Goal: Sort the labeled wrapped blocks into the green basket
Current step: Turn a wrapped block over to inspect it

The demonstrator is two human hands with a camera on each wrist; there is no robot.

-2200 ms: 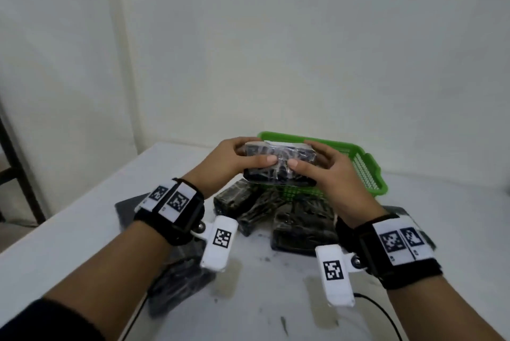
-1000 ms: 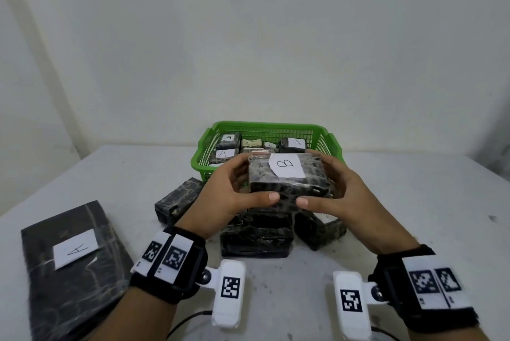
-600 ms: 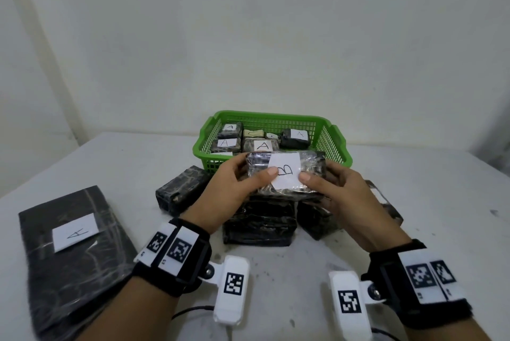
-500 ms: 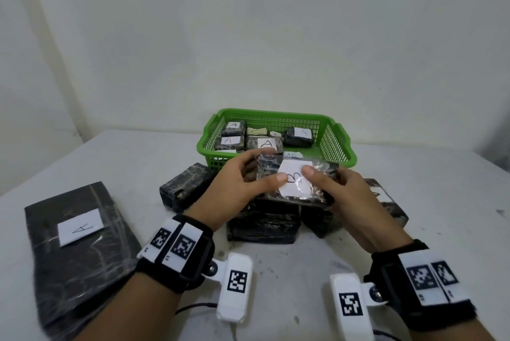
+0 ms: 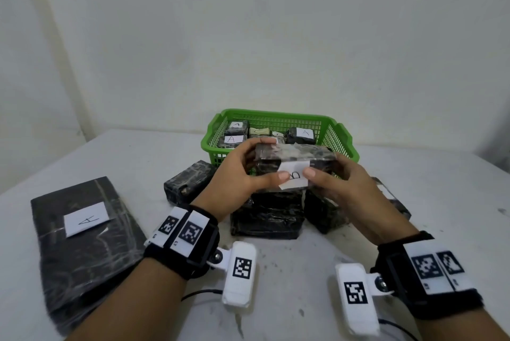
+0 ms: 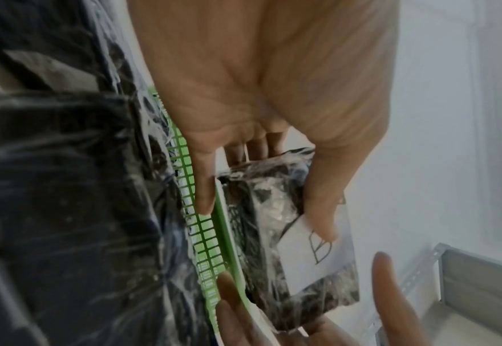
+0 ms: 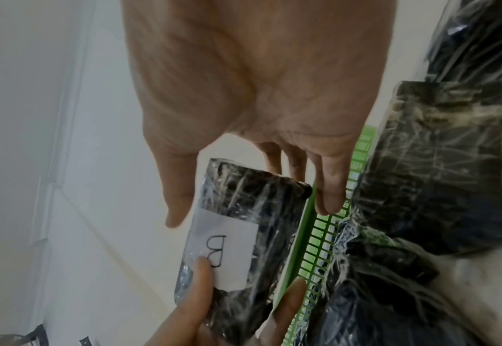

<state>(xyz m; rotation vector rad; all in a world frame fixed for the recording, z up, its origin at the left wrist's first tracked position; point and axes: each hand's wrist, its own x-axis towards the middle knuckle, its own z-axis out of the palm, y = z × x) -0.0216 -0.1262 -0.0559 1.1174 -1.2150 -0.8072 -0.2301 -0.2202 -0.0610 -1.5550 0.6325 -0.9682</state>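
Both hands grip the B-labelled wrapped block in the air just in front of the green basket: the left hand curls around its left end and the right hand around its right, each thumb pressing on the white label. Half a second ago the label faced up; now the block has been tipped so that it faces the person. Several A-labelled blocks lie in the basket, perhaps five, though the middle ones are too small to read.
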